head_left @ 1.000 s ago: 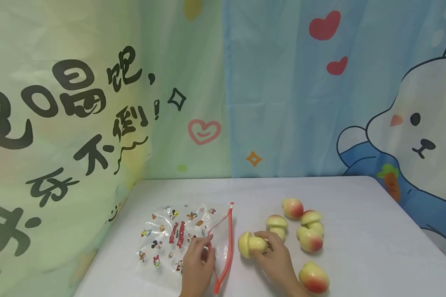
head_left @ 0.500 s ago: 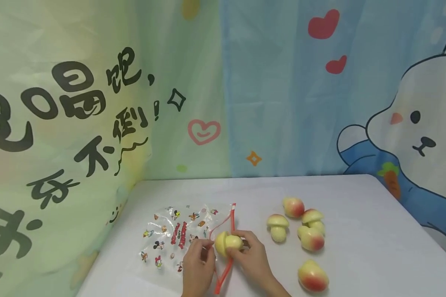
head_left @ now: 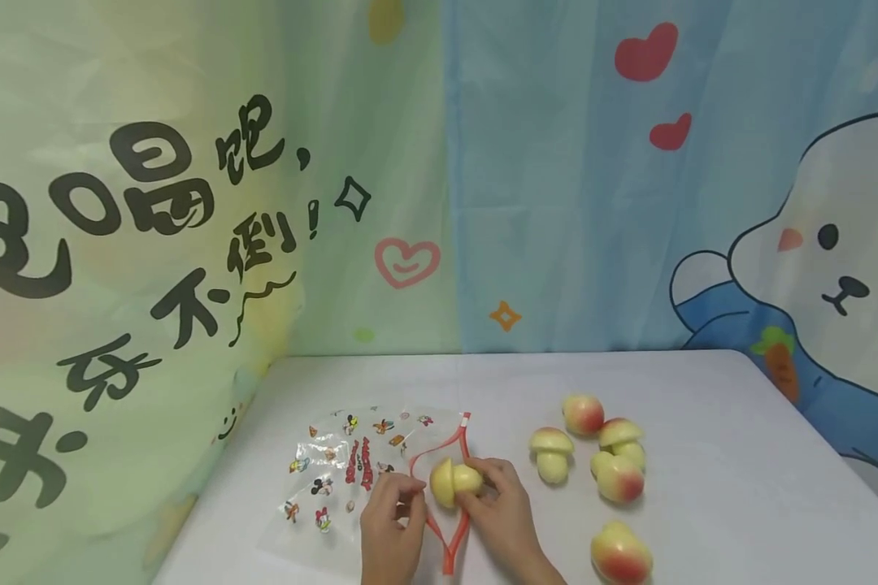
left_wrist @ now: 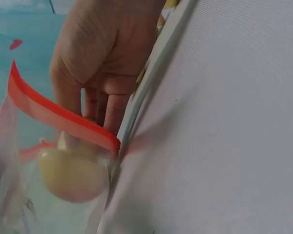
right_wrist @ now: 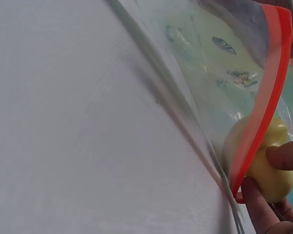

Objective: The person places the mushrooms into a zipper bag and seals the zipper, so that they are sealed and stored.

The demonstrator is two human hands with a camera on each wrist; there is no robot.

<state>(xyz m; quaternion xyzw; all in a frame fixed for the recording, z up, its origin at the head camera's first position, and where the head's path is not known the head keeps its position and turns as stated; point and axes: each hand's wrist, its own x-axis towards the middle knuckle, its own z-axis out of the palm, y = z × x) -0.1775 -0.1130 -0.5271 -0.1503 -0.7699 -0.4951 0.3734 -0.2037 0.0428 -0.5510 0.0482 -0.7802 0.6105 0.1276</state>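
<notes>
My right hand (head_left: 503, 512) pinches the stem end of a yellow mushroom-shaped piece (head_left: 446, 483), whose cap lies within the mouth of a clear printed zip bag (head_left: 336, 520). In the left wrist view the cap (left_wrist: 73, 175) shows through the plastic, below the red zip strip (left_wrist: 63, 119). My left hand (head_left: 393, 528) pinches the near layer of the bag's red-edged opening, left of the mushroom. The right wrist view has the red strip (right_wrist: 268, 97) crossing in front of the mushroom (right_wrist: 268, 173), with the right thumb and fingers around its stem.
Right of the hands, several yellow-and-red mushroom pieces lie on the white table (head_left: 739, 487): one upright (head_left: 552, 455), one behind it (head_left: 583, 414), a touching pair (head_left: 619, 476) and one near the front edge (head_left: 621, 554). A printed curtain (head_left: 527, 162) hangs behind.
My right hand has carried the mushroom leftward from the table into the bag's mouth. The red-edged opening has spread wider; my left hand has stayed at its edge.
</notes>
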